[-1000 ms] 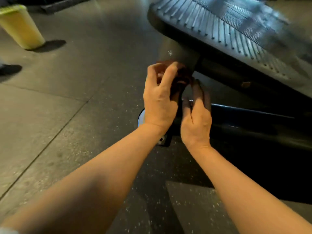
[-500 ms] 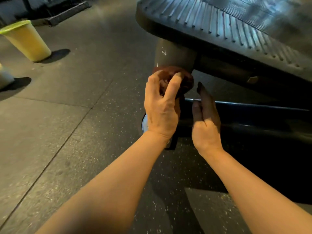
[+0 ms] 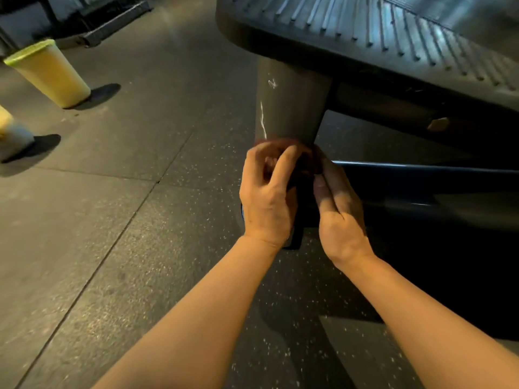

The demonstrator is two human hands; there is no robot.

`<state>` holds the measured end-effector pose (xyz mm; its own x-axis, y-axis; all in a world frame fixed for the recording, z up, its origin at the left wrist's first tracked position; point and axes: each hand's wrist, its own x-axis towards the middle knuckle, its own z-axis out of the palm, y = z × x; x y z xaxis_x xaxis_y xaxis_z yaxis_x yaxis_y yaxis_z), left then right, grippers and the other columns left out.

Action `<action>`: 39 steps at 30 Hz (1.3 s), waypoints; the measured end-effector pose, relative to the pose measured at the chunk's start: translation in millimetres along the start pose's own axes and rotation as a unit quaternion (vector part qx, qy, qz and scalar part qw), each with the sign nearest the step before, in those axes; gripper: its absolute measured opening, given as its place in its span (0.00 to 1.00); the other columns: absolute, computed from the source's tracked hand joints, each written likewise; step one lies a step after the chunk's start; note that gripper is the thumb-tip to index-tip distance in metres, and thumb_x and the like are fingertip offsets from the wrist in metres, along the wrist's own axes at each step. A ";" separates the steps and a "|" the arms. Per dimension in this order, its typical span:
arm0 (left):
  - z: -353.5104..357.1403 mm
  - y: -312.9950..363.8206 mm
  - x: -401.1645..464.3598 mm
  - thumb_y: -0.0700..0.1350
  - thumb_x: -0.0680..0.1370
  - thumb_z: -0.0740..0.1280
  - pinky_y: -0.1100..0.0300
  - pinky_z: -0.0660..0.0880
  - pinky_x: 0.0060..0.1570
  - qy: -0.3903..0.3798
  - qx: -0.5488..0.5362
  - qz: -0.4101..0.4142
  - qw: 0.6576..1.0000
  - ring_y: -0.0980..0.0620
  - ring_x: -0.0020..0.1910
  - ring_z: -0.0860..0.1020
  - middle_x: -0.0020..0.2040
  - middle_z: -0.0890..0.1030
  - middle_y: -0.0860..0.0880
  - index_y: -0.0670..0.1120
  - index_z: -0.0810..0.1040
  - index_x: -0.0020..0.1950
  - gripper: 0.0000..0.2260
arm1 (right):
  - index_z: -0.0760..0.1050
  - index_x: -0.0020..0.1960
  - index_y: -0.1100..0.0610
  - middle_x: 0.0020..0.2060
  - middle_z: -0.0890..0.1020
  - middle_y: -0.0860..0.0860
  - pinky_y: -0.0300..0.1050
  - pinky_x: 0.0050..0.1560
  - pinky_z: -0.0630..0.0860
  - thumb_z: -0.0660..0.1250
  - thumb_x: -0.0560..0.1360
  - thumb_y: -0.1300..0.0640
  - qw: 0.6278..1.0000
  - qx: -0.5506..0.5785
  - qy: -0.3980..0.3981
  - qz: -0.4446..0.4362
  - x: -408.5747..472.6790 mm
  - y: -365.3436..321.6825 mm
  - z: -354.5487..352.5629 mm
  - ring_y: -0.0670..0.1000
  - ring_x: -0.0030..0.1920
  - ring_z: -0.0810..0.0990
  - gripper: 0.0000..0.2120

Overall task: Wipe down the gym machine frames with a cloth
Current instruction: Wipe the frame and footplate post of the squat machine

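A grey upright frame post (image 3: 292, 102) with white scratch marks rises to a ribbed foot platform (image 3: 365, 32). At the post's lower end, my left hand (image 3: 266, 197) grips a dark reddish cloth (image 3: 304, 157) against the metal, fingers curled round it. My right hand (image 3: 339, 209) meets the cloth from the right, thumb and fingers closing on its edge. Most of the cloth is hidden between my hands. A dark horizontal frame tube (image 3: 421, 178) runs off to the right behind my right hand.
A yellow bin (image 3: 50, 74) stands on the speckled rubber floor (image 3: 126, 220) at upper left. A pale object (image 3: 11, 136) sits at the left edge. A dark bar (image 3: 118, 23) lies on the floor at the far back. The machine fills the right side.
Both hands slid down the post with the cloth, exposing more scratched metal above. My right hand moved in from beside the tube and closed onto the cloth.
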<state>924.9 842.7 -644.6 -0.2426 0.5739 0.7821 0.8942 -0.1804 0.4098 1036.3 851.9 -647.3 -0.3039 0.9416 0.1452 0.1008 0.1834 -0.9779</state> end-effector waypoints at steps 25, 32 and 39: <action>11.7 -1.8 -13.5 0.42 0.74 0.69 0.62 0.73 0.52 0.034 0.043 -0.055 0.997 0.51 0.50 0.75 0.52 0.74 0.54 0.56 0.77 0.51 0.10 | 0.61 0.70 0.36 0.70 0.66 0.39 0.34 0.71 0.60 0.51 0.78 0.39 1.000 0.004 -0.001 -0.005 -4.5 24.9 8.0 0.31 0.67 0.64 0.20; 8.7 -24.5 -58.6 0.32 0.70 0.68 0.61 0.77 0.47 -0.018 0.024 -0.181 0.983 0.58 0.47 0.69 0.54 0.69 0.47 0.46 0.77 0.52 0.15 | 0.57 0.75 0.39 0.75 0.63 0.42 0.49 0.74 0.63 0.49 0.79 0.39 1.000 -0.016 -0.020 0.001 -9.5 36.1 11.1 0.42 0.73 0.63 0.25; 18.7 -26.3 -42.3 0.35 0.71 0.68 0.69 0.73 0.44 -0.021 0.010 -0.136 0.990 0.59 0.45 0.71 0.56 0.72 0.44 0.44 0.80 0.52 0.11 | 0.58 0.77 0.45 0.73 0.64 0.45 0.17 0.57 0.57 0.49 0.80 0.41 0.999 -0.044 -0.021 -0.015 -3.1 42.5 13.2 0.28 0.63 0.61 0.26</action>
<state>918.7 838.1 -697.2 -0.4596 0.6324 0.6235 0.8054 0.0010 0.5927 1029.0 853.0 -691.3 -0.3472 0.9229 0.1666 0.1724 0.2374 -0.9560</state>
